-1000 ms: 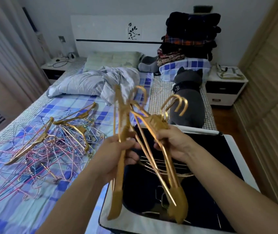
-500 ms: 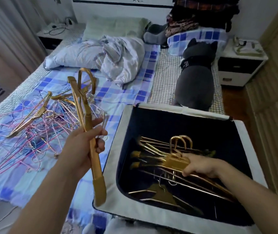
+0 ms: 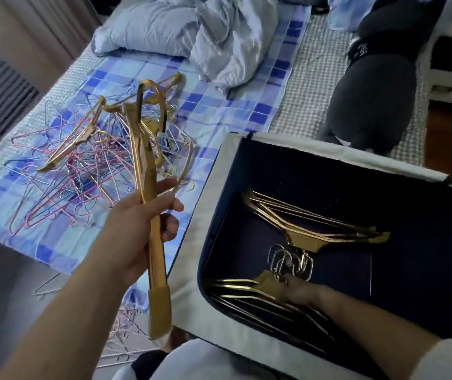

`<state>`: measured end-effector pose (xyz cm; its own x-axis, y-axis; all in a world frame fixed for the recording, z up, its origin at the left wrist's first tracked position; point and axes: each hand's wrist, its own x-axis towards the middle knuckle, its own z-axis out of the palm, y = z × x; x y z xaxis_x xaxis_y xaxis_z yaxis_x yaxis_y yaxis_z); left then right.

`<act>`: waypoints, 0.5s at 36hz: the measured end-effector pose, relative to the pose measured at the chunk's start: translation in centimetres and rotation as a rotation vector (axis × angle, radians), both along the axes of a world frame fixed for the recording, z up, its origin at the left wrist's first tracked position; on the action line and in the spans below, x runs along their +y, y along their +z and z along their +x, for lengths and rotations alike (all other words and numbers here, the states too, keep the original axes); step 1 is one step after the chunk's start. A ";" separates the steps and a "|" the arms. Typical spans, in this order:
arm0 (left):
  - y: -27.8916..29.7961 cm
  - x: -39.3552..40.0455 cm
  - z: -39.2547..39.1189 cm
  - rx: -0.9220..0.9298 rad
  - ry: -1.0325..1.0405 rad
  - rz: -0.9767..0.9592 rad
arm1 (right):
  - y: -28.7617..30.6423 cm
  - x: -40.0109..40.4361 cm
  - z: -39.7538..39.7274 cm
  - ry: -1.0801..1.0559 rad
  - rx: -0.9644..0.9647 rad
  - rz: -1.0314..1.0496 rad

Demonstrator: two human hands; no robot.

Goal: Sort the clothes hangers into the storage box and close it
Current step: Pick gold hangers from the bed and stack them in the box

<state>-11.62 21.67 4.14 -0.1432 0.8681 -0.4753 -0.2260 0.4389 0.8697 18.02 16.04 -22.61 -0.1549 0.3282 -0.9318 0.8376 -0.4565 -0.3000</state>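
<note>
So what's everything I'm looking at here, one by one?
gold hangers in left hand: a few, gold, above the bed edge
gold hangers in box: two stacks, gold, box floor
storage box: one, pale outside, navy inside, open
wire hangers: tangled pile, pink and blue, some gold on top, on the bed
bedsheet: one, blue checked
pillow: one, pale blue
plush toy: one, dark grey
left hand: grips gold hangers
right hand: on the nearer stack in the box

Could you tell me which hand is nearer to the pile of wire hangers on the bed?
Left. The left hand holds gold hangers right at the edge of the wire hangers; the right hand is down inside the storage box, well away.
</note>
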 end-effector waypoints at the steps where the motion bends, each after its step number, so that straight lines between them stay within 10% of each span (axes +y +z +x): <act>1: 0.0 0.0 -0.1 0.001 0.009 -0.001 | -0.2 -0.3 -0.6 0.089 -0.056 0.069; 18: -0.1 -0.6 1.6 -0.025 -0.061 0.011 | 1.6 0.0 -2.9 0.494 -0.189 0.117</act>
<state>-10.00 21.08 4.07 -0.0777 0.8803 -0.4680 -0.2206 0.4426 0.8691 15.16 16.08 -21.00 -0.1500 0.3619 -0.9201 0.9884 0.0328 -0.1482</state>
